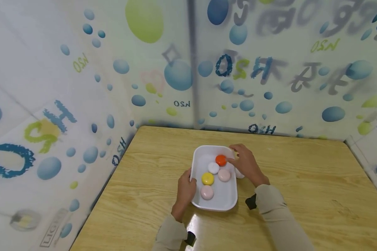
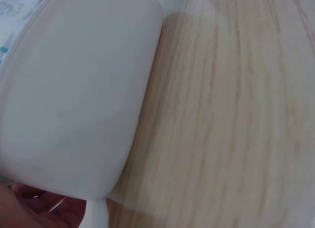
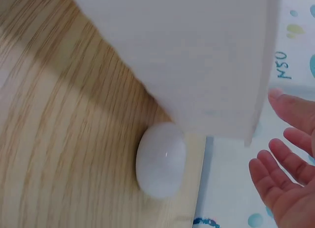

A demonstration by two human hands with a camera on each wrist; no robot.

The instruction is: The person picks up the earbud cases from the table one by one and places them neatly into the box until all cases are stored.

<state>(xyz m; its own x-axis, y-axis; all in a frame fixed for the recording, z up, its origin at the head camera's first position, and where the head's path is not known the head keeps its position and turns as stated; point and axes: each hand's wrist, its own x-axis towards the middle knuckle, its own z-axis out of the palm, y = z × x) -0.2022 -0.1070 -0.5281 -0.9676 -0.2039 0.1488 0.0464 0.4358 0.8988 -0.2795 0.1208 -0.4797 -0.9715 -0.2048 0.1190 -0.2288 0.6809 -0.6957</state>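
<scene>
A white plastic tray (image 1: 221, 202) holds several round pieces: a red one (image 1: 221, 160), a white one (image 1: 213, 168), a yellow one (image 1: 207, 179) and two pink ones (image 1: 224, 175). My left hand (image 1: 186, 190) grips the tray's left edge, thumb over the rim and fingers outside; in the left wrist view those fingers curl beneath the rim. Over the far right corner hovers my right hand (image 1: 246, 164), its thumb beside the red piece. The right wrist view shows its fingers (image 3: 273, 181) loosely spread, holding nothing. A smooth white rounded object (image 3: 161, 160) lies beside the tray's right wall.
Beneath everything is a wooden table (image 1: 301, 195) with light grain. Walls printed with bubbles and lettering (image 1: 238, 69) stand along its far and left edges. Dark wrist straps (image 1: 251, 201) show at both beige sleeves.
</scene>
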